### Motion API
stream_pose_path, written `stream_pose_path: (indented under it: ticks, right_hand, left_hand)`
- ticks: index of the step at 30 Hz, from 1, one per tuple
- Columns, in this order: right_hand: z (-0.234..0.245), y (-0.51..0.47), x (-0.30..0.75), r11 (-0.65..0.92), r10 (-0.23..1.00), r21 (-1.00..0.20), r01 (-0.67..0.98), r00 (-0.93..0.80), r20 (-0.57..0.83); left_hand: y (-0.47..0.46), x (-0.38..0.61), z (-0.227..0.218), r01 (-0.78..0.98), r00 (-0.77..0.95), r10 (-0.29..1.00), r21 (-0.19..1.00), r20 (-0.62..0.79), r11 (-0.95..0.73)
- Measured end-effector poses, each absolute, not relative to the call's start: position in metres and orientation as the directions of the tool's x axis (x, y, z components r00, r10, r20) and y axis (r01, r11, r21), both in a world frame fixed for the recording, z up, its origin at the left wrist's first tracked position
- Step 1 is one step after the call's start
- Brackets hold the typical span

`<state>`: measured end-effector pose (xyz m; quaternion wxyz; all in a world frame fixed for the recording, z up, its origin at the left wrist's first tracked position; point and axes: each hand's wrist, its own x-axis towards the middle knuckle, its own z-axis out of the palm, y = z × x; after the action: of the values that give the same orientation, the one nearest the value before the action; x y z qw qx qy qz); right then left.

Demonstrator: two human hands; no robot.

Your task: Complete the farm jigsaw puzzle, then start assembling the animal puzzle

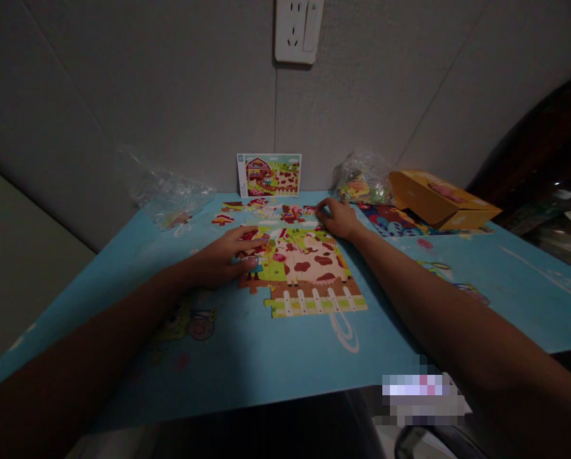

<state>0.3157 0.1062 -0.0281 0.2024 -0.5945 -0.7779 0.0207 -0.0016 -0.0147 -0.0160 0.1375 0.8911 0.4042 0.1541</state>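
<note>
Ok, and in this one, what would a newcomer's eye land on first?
Probably the bright, partly assembled jigsaw puzzle with a brown-spotted cow, midway across the light-blue, cartoon-printed tabletop, the left hand over its left side and the right hand by its far right corner. Next, perhaps, the small rectangular farm-picture card upright before the grey wall, then the orange cardboard box at back right.

The puzzle [314, 274] showed brown patches on pinkish white above white bars on green, the tabletop [285, 357] beneath it was light blue, the box [438, 199] to its right orange, and the wall [170, 95] behind it grey.
</note>
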Motion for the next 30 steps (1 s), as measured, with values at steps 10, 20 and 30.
stream_pose_path:
  ticks: [10,20,30]
  right_hand:
    - [-0.035,0.117,0.320,0.336,0.873,-0.485,0.807,-0.075,0.482]
    - [-0.019,0.089,0.291,0.509,0.830,-0.709,0.487,-0.058,0.555]
    - [-0.021,0.055,0.257,0.483,0.826,-0.812,0.328,-0.479,0.298]
  left_hand:
    - [0.001,-0.003,-0.018,0.675,0.475,0.803,0.436,0.360,-0.595]
    - [0.039,-0.029,-0.024,0.785,-0.321,0.894,0.615,0.312,0.068]
    - [0.089,0.001,-0.029,0.988,0.007,0.939,0.143,0.343,-0.060]
